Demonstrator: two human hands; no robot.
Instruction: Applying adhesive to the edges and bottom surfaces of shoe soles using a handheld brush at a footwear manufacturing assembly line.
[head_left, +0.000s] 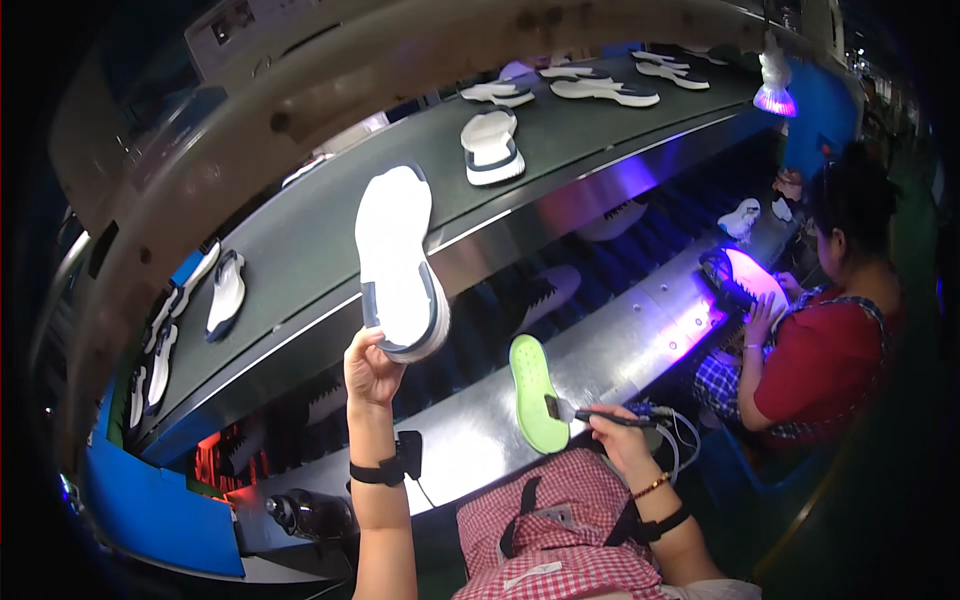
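My left hand (373, 368) is closed on the heel end of a white shoe sole (395, 255) with a dark blue heel edge. It holds the sole up in front of the conveyor belt, toe end pointing away. In my right hand (622, 440) is a brush (612, 418) with a dark handle, gripped between the fingers. Its dark bristles meet the side of a light green, sole-shaped piece (535, 385), which lies by the near edge of the metal bench (465, 440). Whether the bristles press on that piece or hover over it, I cannot tell.
Several white soles, one of them a lone sole (493, 147), ride on the dark conveyor belt (310, 235). A dark bottle (312, 515) stands at the bench's left end. To the right sits a co-worker (820, 350) holding a shoe piece (755, 280). A lamp (774, 90) hangs at upper right.
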